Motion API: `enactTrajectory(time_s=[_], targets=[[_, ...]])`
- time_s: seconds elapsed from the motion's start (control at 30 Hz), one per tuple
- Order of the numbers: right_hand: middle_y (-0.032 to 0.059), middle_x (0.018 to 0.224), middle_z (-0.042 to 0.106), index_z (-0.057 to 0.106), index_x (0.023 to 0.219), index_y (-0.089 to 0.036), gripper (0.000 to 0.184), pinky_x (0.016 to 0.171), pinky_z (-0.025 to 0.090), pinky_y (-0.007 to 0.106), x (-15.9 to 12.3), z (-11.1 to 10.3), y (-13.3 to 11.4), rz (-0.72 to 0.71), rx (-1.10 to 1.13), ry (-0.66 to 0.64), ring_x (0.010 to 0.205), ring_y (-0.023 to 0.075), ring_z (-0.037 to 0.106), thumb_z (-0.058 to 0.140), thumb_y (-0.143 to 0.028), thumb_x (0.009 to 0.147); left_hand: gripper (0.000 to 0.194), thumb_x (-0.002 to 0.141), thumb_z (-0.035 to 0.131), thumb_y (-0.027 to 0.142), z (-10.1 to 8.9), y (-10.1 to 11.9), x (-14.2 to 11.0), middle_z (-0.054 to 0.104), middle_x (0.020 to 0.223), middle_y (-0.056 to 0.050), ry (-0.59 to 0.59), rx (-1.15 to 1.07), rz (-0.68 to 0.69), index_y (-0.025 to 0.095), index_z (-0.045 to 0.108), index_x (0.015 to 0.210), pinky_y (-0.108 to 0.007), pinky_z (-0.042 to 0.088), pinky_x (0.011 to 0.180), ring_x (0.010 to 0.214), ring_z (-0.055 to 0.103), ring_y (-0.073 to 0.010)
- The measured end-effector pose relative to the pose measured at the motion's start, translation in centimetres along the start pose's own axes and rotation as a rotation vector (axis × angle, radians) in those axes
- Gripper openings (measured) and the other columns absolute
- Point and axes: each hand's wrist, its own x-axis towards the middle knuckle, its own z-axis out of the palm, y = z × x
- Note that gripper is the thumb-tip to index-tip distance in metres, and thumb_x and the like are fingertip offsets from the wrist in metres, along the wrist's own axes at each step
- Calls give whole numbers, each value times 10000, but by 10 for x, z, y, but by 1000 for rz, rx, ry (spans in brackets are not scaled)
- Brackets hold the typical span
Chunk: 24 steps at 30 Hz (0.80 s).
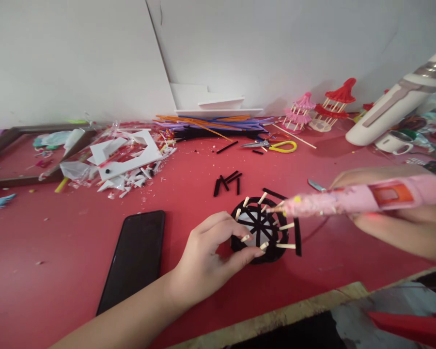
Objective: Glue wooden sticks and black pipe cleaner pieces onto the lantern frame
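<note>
A round black craft base (257,224) with crossing black strips over a white centre lies on the table, several pale wooden sticks standing up around its rim. Black strips reach between some stick tops at the right and back. My left hand (214,254) steadies the near left side of this base, thumb and fingers closed around its rim and sticks. In my right hand (396,218) is a pink pen-style glue gun (352,198), blurred by motion. Its narrow tip points left, over the back right of the base. Short cut black pipe cleaner pieces (228,182) lie behind it.
A phone (134,257) lies left of my hand. Behind are white foam scraps (131,157), pipe cleaners (210,127), yellow-handled scissors (272,145), a pink model tower (300,114) and a red one (336,106). A white flask (396,102) and a cup (394,142) stand at right.
</note>
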Motion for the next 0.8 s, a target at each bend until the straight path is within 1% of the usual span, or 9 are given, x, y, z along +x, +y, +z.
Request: enactTrajectory(time_s=[0.1,0.17,0.2,0.27,0.33,0.4,0.53,0.67,0.8], targets=[[-21,526,532,560,648,-265,125,474,415,308,11,8,15,84,-7,68,479,169,510,549,-300,767,156,788,820,201,0,0,-1,710,767,-17,10,-3,8,178,672,830,-227,555,663,677,651,-122],[15,646,650,654,805,-240,123,524,444,320,18,24,32,174,-113,61,561,202,594,571,-315,754,154,788,819,194,0,0,-1,708,765,-14,16,-1,15,178,673,834,-221,549,658,676,650,-119],[51,798,723,679,945,-224,234,573,480,328,20,34,42,169,-124,-9,658,229,659,571,-312,757,155,787,819,191,0,0,-1,707,765,-14,17,4,15,177,671,833,-218,545,656,679,651,-119],[114,1039,747,659,1112,-196,373,709,530,359,21,58,64,106,-153,-106,867,271,709,513,-273,778,162,783,822,190,0,0,-2,701,763,-13,17,13,14,176,667,826,-215,536,648,684,650,-120],[142,1156,724,630,1184,-178,437,872,515,435,19,80,82,61,-226,-130,1041,308,684,461,-215,783,162,783,822,194,0,0,-2,695,758,-12,14,22,9,175,666,821,-214,527,638,681,647,-121],[151,1211,704,612,1218,-161,485,937,480,478,17,96,93,39,-295,-136,1116,320,654,427,-147,769,160,786,821,203,0,1,-2,686,748,-10,14,24,7,174,667,820,-213,519,624,669,639,-119],[172,1126,694,606,1245,-112,507,928,466,458,21,103,91,34,-398,-10,1058,323,641,402,-93,780,152,795,815,212,0,1,-3,674,737,-8,21,24,11,178,670,824,-216,513,606,649,620,-117],[136,990,690,655,1133,-143,396,901,481,412,47,99,75,14,-306,120,979,297,629,440,-124,801,154,793,815,207,0,0,-3,686,747,-12,19,15,15,181,670,839,-220,523,605,642,618,-118],[139,1033,708,705,1041,-155,301,928,466,414,92,105,64,23,-221,30,1018,292,622,474,-161,848,150,791,815,201,-1,0,-2,684,734,-9,22,19,22,182,671,825,-218,519,604,644,621,-119]])
